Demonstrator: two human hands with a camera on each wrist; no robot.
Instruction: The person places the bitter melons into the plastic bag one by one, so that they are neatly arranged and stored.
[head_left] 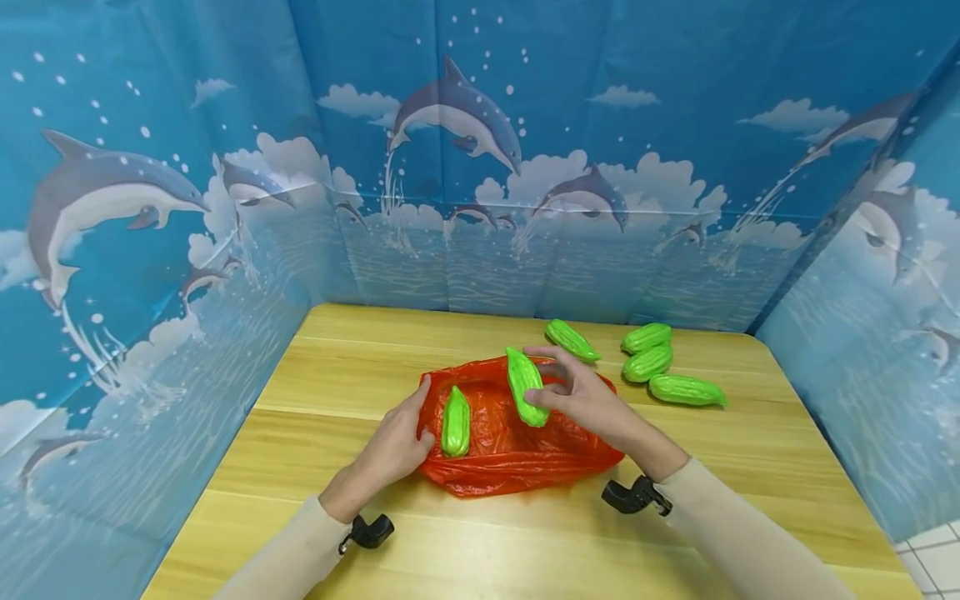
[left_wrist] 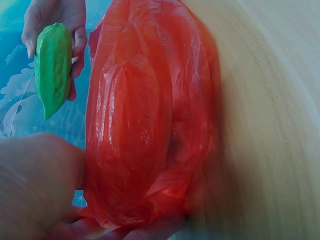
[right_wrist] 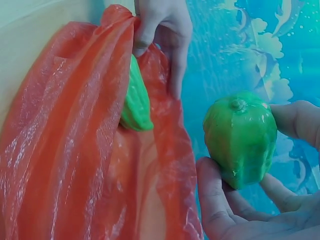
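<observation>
A red plastic bag (head_left: 510, 477) lies on the wooden table with its mouth spread wide. At its left end my left hand (head_left: 392, 440) grips the rim between thumb and fingers. One green bitter melon (head_left: 455, 423) is inside the bag, near that hand; the right wrist view shows it partly behind the red film. My right hand (head_left: 588, 402) pinches a second bitter melon (head_left: 528, 390) between thumb and fingertips, over the bag's opening. In the right wrist view this held melon (right_wrist: 241, 137) shows its blunt end, apart from the bag.
Behind and right of the bag, several more bitter melons lie on the table (head_left: 750, 467): one near the back edge (head_left: 570, 340) and a cluster (head_left: 648, 363) farther right. A dolphin-print curtain (head_left: 480, 250) encloses the back and sides. Black wrist cameras (head_left: 371, 531) sit on both wrists.
</observation>
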